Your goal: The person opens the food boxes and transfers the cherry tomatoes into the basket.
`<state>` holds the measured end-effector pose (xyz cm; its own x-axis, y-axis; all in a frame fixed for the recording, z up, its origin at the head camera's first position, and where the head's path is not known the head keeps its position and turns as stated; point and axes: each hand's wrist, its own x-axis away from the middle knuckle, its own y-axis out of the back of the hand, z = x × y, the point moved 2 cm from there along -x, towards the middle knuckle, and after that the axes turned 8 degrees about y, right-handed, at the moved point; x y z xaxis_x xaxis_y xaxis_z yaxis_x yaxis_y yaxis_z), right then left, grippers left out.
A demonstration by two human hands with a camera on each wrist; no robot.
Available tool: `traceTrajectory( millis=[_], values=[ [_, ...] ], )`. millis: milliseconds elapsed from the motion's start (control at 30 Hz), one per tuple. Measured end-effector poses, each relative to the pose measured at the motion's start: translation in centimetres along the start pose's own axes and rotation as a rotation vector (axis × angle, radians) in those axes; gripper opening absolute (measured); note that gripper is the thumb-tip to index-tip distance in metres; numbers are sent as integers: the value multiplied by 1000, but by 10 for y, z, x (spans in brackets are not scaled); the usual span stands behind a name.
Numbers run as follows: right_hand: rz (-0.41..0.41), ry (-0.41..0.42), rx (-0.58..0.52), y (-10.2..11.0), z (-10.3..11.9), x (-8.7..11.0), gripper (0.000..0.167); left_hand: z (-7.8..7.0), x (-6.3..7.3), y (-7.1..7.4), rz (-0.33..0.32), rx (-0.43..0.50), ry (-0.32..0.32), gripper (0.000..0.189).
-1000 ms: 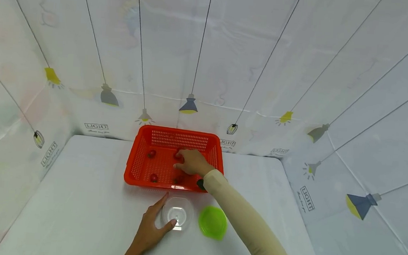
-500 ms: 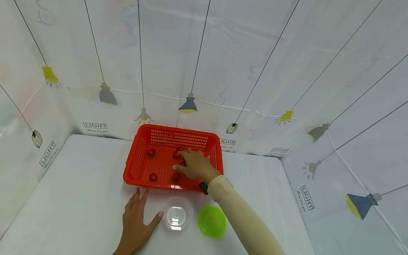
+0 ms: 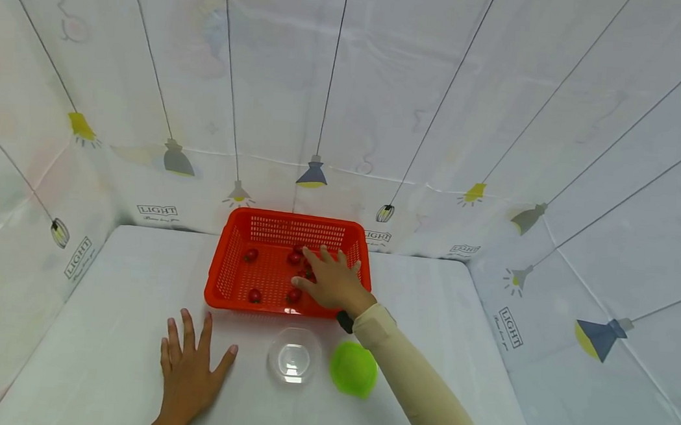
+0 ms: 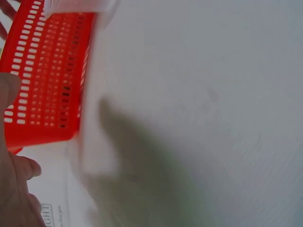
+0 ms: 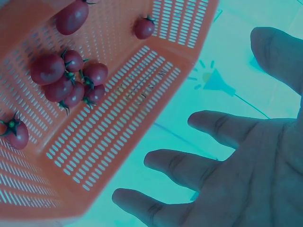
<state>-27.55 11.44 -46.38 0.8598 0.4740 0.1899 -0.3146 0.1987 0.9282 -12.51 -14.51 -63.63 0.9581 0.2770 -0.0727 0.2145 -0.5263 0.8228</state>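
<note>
My right hand (image 3: 333, 280) is over the red perforated basket (image 3: 215, 276), fingers spread and holding nothing. In the right wrist view its straight fingers (image 5: 184, 163) appear beside the basket's wall. Several cherry tomatoes (image 5: 59, 90) with green stems cluster in the basket, and others lie apart, one at the front left (image 3: 255, 296). My left hand (image 3: 190, 372), fingers spread and holding nothing, is low over the white table in front of the basket's left corner. To its right stands a clear plastic bowl (image 3: 294, 356), with a bright green dish (image 3: 354, 370) beyond it.
The white-covered table (image 3: 117, 329) meets a pale printed backdrop (image 3: 411, 113) behind the basket and at both sides. The clear bowl and green dish stand side by side close to the basket's front wall. My right forearm in a beige sleeve (image 3: 412, 379) reaches past the green dish.
My left hand has moved left, away from the clear bowl, and spread its fingers. My right hand has lifted slightly and opened its fingers over the basket, showing more of the tomatoes.
</note>
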Motion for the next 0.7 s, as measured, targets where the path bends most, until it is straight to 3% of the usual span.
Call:
traceTrajectory(
  millis=[300,700],
  values=[
    [-25,5,25,-2,-2,17,80,12,-7,24,9,-60,29,91],
    [-57,23,17,-4,-2,32,82,22,-29,54,-6,-114,45,91]
  ],
)
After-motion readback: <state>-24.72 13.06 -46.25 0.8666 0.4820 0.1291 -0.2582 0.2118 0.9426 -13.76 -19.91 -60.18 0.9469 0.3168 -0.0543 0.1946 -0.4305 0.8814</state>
